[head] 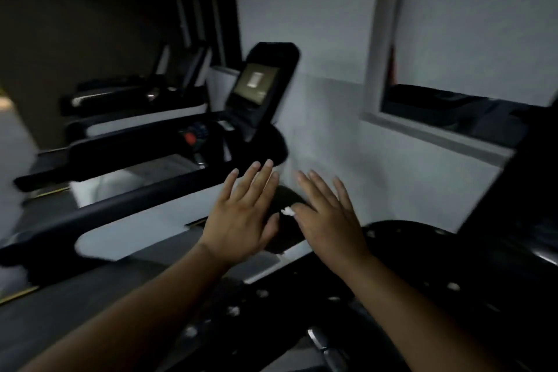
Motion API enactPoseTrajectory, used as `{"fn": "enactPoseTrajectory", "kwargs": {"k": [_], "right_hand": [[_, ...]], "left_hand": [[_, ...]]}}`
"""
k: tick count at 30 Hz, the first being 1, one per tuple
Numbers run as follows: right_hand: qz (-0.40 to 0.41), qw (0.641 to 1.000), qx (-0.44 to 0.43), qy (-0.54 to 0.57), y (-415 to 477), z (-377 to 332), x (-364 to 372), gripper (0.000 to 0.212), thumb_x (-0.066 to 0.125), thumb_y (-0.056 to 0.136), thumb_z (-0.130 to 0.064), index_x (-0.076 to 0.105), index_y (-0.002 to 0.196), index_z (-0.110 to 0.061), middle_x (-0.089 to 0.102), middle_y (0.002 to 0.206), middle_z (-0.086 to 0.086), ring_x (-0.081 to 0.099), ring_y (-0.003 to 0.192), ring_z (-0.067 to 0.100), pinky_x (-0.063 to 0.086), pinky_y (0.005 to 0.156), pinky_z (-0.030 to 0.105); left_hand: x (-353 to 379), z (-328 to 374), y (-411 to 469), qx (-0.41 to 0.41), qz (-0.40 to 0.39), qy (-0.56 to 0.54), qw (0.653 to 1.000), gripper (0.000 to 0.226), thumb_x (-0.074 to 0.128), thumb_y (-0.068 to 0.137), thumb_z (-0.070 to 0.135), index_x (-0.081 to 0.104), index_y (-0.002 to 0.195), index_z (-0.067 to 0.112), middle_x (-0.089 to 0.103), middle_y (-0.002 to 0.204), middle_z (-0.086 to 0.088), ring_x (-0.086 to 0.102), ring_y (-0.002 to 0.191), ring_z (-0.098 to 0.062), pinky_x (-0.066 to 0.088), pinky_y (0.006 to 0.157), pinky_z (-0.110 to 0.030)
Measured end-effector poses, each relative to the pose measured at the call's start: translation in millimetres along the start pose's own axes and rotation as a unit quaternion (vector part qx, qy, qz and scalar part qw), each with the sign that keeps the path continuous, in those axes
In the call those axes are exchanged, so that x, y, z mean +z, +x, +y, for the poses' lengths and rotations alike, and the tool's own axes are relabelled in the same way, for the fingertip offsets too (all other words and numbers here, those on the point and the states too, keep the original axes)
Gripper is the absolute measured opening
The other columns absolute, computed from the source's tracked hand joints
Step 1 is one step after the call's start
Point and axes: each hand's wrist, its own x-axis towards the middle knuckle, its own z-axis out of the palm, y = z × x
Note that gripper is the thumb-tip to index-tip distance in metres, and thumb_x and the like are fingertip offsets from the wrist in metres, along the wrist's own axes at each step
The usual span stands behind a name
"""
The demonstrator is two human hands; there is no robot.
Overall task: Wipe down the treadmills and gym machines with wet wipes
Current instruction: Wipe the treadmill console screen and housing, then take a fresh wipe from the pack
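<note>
Both your hands reach forward, fingers straight and spread, gripping nothing: left hand, right hand. A crumpled white wet wipe peeks out at your right thumb; too little shows to tell its long axis. Beyond, the treadmill has a smooth black handrail running leftward and a tilted console screen by the pale wall.

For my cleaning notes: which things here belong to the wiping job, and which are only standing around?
Job: left hand, right hand, white scrap (likely a wipe) by its thumb, treadmill screen, treadmill handrail.
Not the job: window frame, wall.
</note>
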Motion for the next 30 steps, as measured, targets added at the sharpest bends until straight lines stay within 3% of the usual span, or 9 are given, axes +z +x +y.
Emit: {"fn": "enactPoseTrajectory", "kwargs": {"k": [5,11,14,19,25,30], "right_hand": [[0.016,0.989,-0.104,0.107,61,-180,38,0.009,0.080,0.086,-0.025,0.072,0.089,-0.021,0.044,0.157,0.006,0.039,0.146,0.024,0.027,0.119,0.054],[0.047,0.935,-0.218,0.276,93,-455,45,0.005,0.074,0.091,-0.021,0.069,0.089,-0.021,0.042,0.158,0.006,0.037,0.147,0.024,0.027,0.119,0.055],[0.061,0.896,-0.277,0.342,95,-590,35,0.007,0.065,0.094,-0.023,0.071,0.093,-0.021,0.045,0.156,0.007,0.040,0.146,0.026,0.031,0.117,0.057],[0.057,0.806,-0.364,0.463,73,-785,2,0.001,0.070,0.093,-0.021,0.069,0.093,-0.022,0.044,0.157,0.008,0.040,0.145,0.027,0.030,0.117,0.056],[0.011,0.698,-0.467,0.544,27,-968,-40,0.006,0.074,0.091,-0.019,0.069,0.094,-0.021,0.037,0.161,0.009,0.034,0.149,0.026,0.026,0.119,0.057],[-0.008,0.615,-0.510,0.602,-4,-1089,-51,0.002,0.069,0.094,-0.019,0.068,0.095,-0.021,0.037,0.161,0.008,0.031,0.150,0.025,0.026,0.119,0.058]], "left_hand": [[-69,-118,-148,-0.122,-0.028,0.073,0.989,0.070,0.042,0.098,0.048,0.040,0.155,0.008,0.029,0.164,-0.013,0.029,0.152,-0.029,0.028,0.120,-0.055],[-194,-234,-382,-0.267,-0.081,0.199,0.939,0.070,0.041,0.097,0.049,0.043,0.153,0.008,0.030,0.164,-0.012,0.030,0.152,-0.028,0.025,0.122,-0.051],[-261,-262,-499,-0.348,-0.112,0.250,0.897,0.069,0.039,0.097,0.049,0.044,0.153,0.008,0.033,0.163,-0.012,0.033,0.150,-0.028,0.026,0.120,-0.052],[-357,-260,-670,-0.476,-0.160,0.321,0.803,0.070,0.040,0.096,0.048,0.044,0.153,0.008,0.032,0.164,-0.011,0.032,0.151,-0.028,0.025,0.121,-0.052],[-438,-230,-822,-0.588,-0.222,0.382,0.678,0.071,0.034,0.098,0.051,0.041,0.154,0.008,0.030,0.164,-0.012,0.029,0.152,-0.028,0.021,0.121,-0.052],[-467,-233,-914,-0.637,-0.248,0.407,0.606,0.071,0.031,0.100,0.051,0.039,0.155,0.008,0.029,0.164,-0.013,0.028,0.152,-0.028,0.019,0.122,-0.052]]}}
